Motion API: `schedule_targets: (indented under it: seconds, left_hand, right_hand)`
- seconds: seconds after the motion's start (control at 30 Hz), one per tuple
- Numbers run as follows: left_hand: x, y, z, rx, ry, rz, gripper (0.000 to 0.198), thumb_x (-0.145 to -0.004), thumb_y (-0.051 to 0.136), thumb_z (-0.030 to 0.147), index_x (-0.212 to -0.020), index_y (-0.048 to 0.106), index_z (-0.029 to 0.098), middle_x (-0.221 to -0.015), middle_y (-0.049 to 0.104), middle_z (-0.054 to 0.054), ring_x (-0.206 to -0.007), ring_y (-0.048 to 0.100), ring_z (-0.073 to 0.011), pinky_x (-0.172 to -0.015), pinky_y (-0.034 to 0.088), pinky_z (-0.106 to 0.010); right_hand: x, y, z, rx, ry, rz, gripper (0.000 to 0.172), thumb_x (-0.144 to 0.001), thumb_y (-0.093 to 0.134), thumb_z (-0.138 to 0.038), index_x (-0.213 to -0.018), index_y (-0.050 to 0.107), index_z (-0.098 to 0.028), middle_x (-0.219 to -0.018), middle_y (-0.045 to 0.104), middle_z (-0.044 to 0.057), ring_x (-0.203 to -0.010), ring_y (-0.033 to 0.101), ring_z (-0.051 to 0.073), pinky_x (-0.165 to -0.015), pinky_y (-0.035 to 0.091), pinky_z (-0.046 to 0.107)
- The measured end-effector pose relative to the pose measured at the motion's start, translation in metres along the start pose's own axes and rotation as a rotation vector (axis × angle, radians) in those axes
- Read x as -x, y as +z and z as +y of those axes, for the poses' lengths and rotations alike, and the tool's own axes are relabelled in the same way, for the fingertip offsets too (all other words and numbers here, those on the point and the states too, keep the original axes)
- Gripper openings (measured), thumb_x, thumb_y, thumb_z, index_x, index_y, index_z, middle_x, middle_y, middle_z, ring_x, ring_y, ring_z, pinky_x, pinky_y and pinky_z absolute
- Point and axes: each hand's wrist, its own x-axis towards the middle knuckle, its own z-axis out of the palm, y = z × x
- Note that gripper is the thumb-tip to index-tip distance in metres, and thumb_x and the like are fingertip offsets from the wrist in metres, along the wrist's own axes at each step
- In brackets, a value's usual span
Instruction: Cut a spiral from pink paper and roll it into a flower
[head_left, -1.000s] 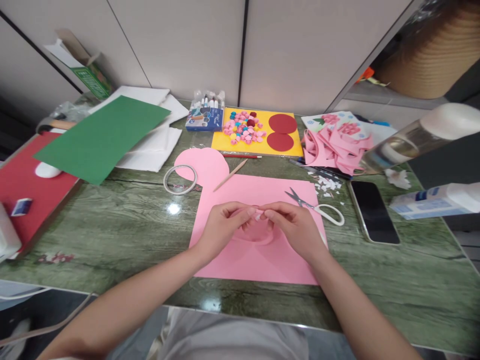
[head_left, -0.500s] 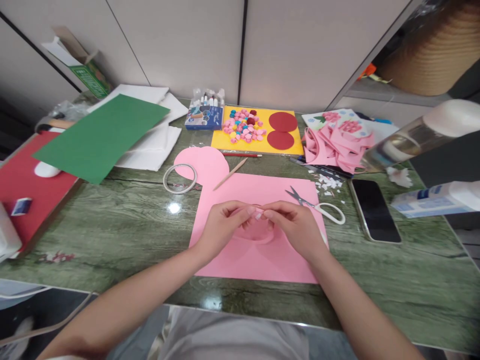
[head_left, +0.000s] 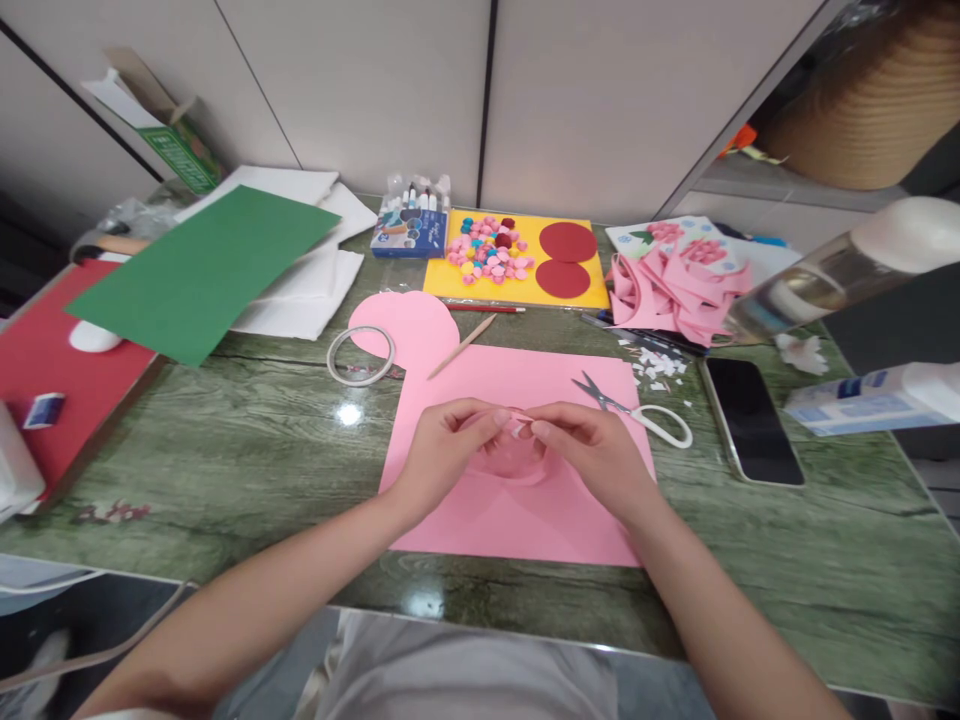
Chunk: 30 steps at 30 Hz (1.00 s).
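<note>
My left hand [head_left: 450, 445] and my right hand [head_left: 600, 450] meet above a pink paper sheet [head_left: 450, 520]. Both pinch the upper edge of a rounded pink paper piece [head_left: 514, 468], whose curved lower rim shows between them. A tiny white bit [head_left: 517, 430], perhaps tape, sits on that edge between my fingertips. Just right of my right hand, scissors [head_left: 634, 410] with a white handle lie partly open on the sheet. A wooden stick [head_left: 461, 347] with a pointed end rests across the sheet's upper left corner.
Left of the sheet lie a tape roll [head_left: 360, 356] and pink rounded cutouts [head_left: 409, 325]. Behind are a yellow pack [head_left: 465, 292] bearing pompom-like bits, a marker box [head_left: 409, 230] and pink scraps [head_left: 675, 295]. A phone [head_left: 752, 420] and bottles stand right; green paper [head_left: 210, 270] lies left.
My right fingertips have shifted slightly right, away from the white bit. The rounded pink paper piece shows a little more between my hands; the other things stay put.
</note>
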Motion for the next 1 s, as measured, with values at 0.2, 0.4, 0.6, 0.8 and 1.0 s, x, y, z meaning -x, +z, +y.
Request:
schedule_targets:
  seconds: [0.2, 0.4, 0.6, 0.8, 1.0]
  left_hand:
    - [0.0012, 0.001, 0.0002, -0.009, -0.004, -0.002, 0.019, -0.073, 0.064, 0.033, -0.073, 0.069, 0.015, -0.063, 0.065, 0.0, -0.058, 0.055, -0.0084, -0.056, 0.043, -0.019]
    - [0.0017, 0.0017, 0.0013, -0.007, -0.008, -0.004, 0.018, -0.073, 0.064, 0.032, -0.072, 0.068, 0.015, -0.062, 0.064, 0.0, -0.058, 0.055, -0.0078, -0.056, 0.043, -0.018]
    - [0.0016, 0.0015, 0.0006, -0.011, -0.004, -0.009, 0.019, -0.073, 0.064, 0.033, -0.072, 0.068, 0.015, -0.063, 0.065, 0.0, -0.058, 0.055, -0.0076, -0.057, 0.043, -0.018]
    - [0.0016, 0.0016, 0.0003, -0.017, -0.012, -0.009, 0.021, -0.073, 0.064, 0.035, -0.072, 0.068, 0.014, -0.064, 0.065, -0.001, -0.059, 0.056, -0.0088, -0.058, 0.044, -0.02]
    - [0.002, 0.002, 0.0018, -0.043, -0.023, -0.007, 0.022, -0.073, 0.063, 0.036, -0.072, 0.068, 0.014, -0.063, 0.064, -0.001, -0.059, 0.056, -0.0097, -0.058, 0.045, -0.021]
  right_hand:
    - [0.0005, 0.0013, -0.0024, 0.001, 0.021, 0.041, 0.015, -0.076, 0.061, -0.027, -0.084, 0.071, -0.02, -0.08, 0.071, 0.003, -0.076, 0.064, 0.016, -0.069, 0.05, 0.028]
    - [0.0002, 0.0032, -0.0026, -0.013, 0.049, 0.055, 0.014, -0.074, 0.063, -0.027, -0.083, 0.071, -0.02, -0.079, 0.071, 0.002, -0.069, 0.063, 0.014, -0.065, 0.05, 0.026]
    - [-0.0002, 0.0035, -0.0032, -0.013, 0.05, 0.065, 0.013, -0.074, 0.063, -0.027, -0.081, 0.071, -0.019, -0.078, 0.071, 0.002, -0.064, 0.062, 0.012, -0.063, 0.05, 0.025]
    - [-0.0008, 0.0035, -0.003, -0.008, 0.044, 0.072, 0.011, -0.074, 0.064, -0.026, -0.08, 0.071, -0.02, -0.078, 0.071, 0.002, -0.066, 0.062, 0.013, -0.065, 0.052, 0.027]
    - [-0.0008, 0.0039, -0.0022, -0.009, 0.064, 0.079, 0.012, -0.072, 0.065, -0.027, -0.079, 0.072, -0.02, -0.078, 0.072, 0.003, -0.067, 0.063, 0.014, -0.065, 0.051, 0.027]
